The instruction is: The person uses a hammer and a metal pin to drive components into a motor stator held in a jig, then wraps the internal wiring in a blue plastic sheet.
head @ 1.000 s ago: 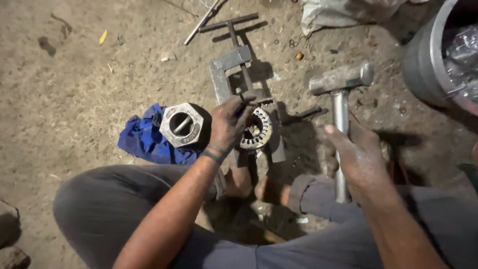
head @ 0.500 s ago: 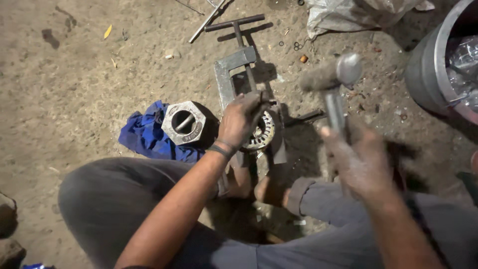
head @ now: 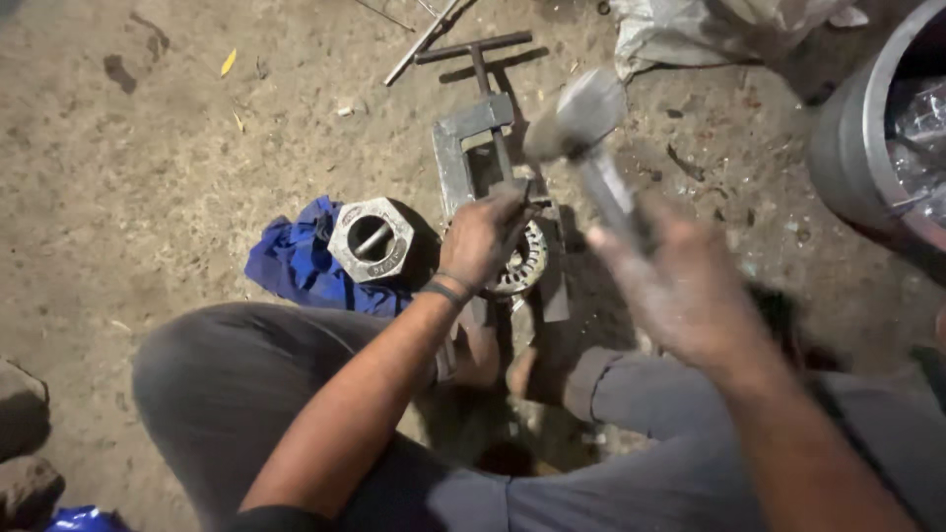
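My left hand (head: 483,234) rests on a round, slotted metal core (head: 522,261) and pinches a small part at its top edge. The core sits in a flat metal clamp frame (head: 455,163) with a T-handled screw (head: 473,49), lying on the dirt ground. My right hand (head: 680,281) is shut on the handle of a metal hammer (head: 581,113), raised and motion-blurred, its head above and right of the core. My bare feet press against the near end of the frame.
An octagonal metal housing (head: 370,238) lies on a blue cloth (head: 291,264) left of the core. A grey metal drum (head: 852,148) stands at the right edge. A pale sack (head: 690,34) and thin rods (head: 424,39) lie at the top. Stones (head: 25,443) sit bottom left.
The hammer has swung up off the ground, and its head has moved left toward the core. My left hand has stayed on the core.
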